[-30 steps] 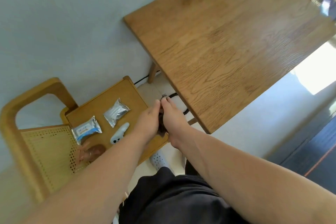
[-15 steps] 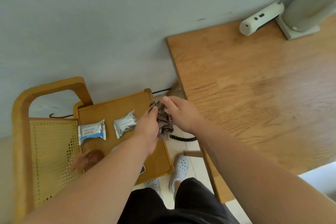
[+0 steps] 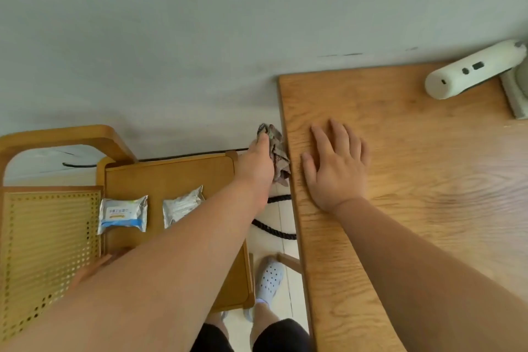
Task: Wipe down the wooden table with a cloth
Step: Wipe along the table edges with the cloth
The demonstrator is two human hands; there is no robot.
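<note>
Wiping not yet begun: cloth (image 3: 278,151) poised at left edge of wooden table (image 3: 400,151).
The left hand (image 3: 257,163) clutches the crumpled cloth; the right hand (image 3: 337,168) rests flat on the top, holding nothing.

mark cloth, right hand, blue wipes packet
cloth (image 3: 280,156): head view, crumpled middle.
right hand (image 3: 337,171): head view, back of hand.
blue wipes packet (image 3: 123,214): head view, front label.

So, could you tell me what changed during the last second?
The right hand let go of the cloth and lies flat on the wooden table. The left hand alone grips the cloth, raised to the table's edge. Both packets stayed put.
</note>
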